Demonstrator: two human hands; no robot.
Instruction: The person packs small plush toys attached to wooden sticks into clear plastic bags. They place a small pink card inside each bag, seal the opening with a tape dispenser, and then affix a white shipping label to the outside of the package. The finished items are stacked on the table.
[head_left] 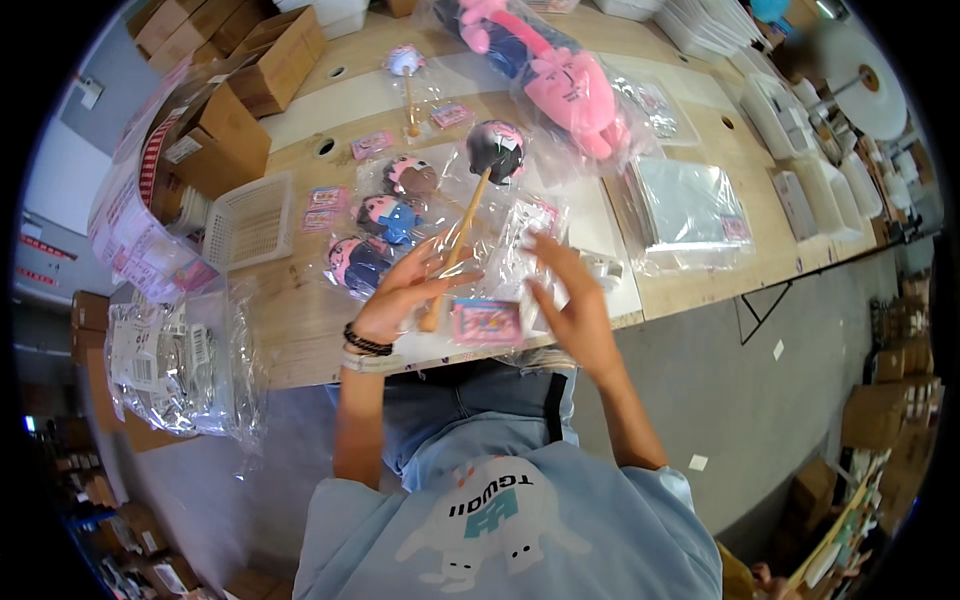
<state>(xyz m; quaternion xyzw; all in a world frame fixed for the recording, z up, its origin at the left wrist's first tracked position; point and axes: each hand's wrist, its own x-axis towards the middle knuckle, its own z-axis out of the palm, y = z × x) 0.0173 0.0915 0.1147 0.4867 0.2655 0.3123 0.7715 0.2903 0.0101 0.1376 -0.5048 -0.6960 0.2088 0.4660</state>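
A wooden stick with a round black-and-pink character head (pixel 495 150) lies in a clear bag in front of me. My left hand (pixel 405 285) is at its handle, fingers stretched out against the stick and film. A pink-and-blue printed card (pixel 487 322) shows at the near end of the bag. To the right, my right hand (pixel 575 305) is open, thumb and fingers apart beside clear plastic packaging (pixel 525 235). Left of the stick lie several bagged character heads, among them a blue-clothed one (pixel 390 218) and a brown-faced one (pixel 412 175).
A white basket (pixel 250 222) and cardboard boxes (pixel 215 140) stand at left. Pink plush toys in plastic (pixel 575 95) lie at the back. A stack of clear bags (pixel 690 205) sits at right, near white bins (pixel 820 195). A bagged bundle (pixel 170 360) is at lower left.
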